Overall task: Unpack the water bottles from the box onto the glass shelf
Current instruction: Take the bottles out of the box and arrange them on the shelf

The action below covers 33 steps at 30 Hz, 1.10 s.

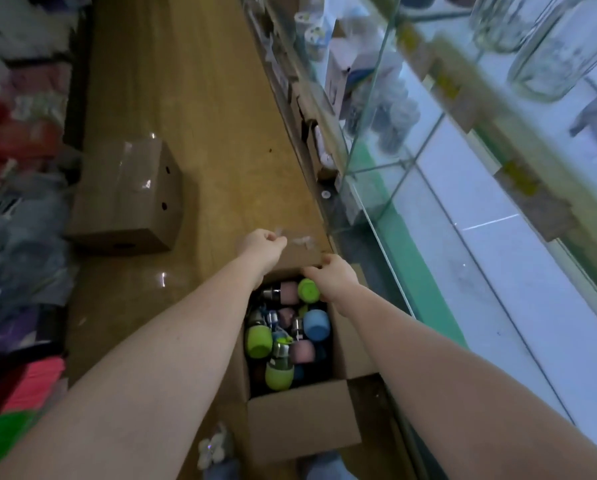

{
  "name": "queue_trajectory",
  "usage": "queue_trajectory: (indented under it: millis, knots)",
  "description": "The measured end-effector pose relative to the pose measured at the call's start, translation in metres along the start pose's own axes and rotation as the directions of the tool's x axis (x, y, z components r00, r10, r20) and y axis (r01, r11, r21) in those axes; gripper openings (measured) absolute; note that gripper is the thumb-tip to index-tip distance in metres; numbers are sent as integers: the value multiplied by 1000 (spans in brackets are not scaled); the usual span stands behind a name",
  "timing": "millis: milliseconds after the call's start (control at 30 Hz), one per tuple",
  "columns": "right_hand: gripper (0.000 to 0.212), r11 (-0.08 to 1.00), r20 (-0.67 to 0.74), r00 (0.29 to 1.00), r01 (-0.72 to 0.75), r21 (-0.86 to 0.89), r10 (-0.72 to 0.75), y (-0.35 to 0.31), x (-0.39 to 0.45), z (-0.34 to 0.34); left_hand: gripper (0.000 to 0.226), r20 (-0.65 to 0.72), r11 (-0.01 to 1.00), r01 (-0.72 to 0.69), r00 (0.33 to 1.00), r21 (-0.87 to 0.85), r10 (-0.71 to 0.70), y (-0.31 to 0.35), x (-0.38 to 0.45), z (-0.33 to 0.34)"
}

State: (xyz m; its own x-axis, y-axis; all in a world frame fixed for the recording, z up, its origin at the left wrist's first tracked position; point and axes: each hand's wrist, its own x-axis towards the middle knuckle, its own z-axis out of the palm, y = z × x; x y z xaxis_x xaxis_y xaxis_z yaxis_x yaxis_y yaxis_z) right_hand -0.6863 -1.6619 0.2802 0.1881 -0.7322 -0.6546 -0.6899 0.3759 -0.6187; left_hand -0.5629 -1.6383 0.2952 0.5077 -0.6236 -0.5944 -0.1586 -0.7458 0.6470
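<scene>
An open cardboard box (304, 420) stands on the wooden floor below me, beside the glass shelf unit (463, 188). Inside lie several small water bottles with green (258, 341), blue (316, 324) and pink (302, 351) sleeves. My left hand (264, 241) grips the far flap of the box (295, 256) at its left end, fingers closed on it. My right hand (333, 273) holds the same flap at its right end, just above a green bottle (308, 289). Clear tape sticks up from the flap.
A second, taped cardboard box (127, 195) lies on the floor to the left. Stacked goods in bags line the far left (16, 168). The glass shelves on the right carry clear glass bottles (546, 57) and boxed items (345, 74).
</scene>
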Motion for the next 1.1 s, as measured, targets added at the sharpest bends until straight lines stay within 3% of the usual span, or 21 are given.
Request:
queue_trajectory:
  millis: [333, 667, 1000, 1100]
  knots:
    - [49, 997, 54, 996, -71, -28, 72, 55, 67, 23, 34, 43, 994, 107, 993, -2, -107, -42, 60, 49]
    - [63, 975, 46, 975, -216, -47, 218, 149, 207, 97, 34, 119, 985, 168, 978, 24, -170, -137, 190, 131]
    - [65, 973, -28, 981, -194, -126, 192, 220, 329, 147, 32, 184, 980, 195, 963, 34, -198, -201, 289, 214]
    - [70, 962, -54, 987, -159, -221, 150, 233, 351, 159, 34, 195, 979, 199, 960, 38, -203, -211, 308, 230]
